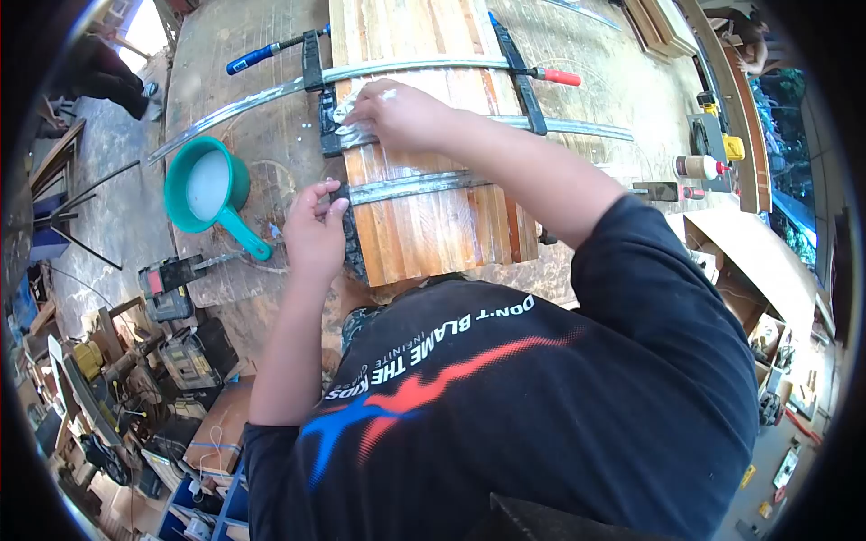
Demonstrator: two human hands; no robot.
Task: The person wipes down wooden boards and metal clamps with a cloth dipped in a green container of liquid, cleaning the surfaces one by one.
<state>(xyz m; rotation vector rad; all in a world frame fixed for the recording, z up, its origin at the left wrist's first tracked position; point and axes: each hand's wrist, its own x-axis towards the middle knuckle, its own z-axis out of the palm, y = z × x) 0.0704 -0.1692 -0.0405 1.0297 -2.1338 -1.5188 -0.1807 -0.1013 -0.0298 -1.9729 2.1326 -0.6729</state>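
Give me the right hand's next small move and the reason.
Probably a short wipe with the white wad along the middle clamp bar: the right hand already holds the wad there, and whitish smears show on the bar, beside bare strips of the wooden panel.

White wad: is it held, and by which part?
The right hand holds the white wad, bunched at its fingers; which part is gripped cannot be told.
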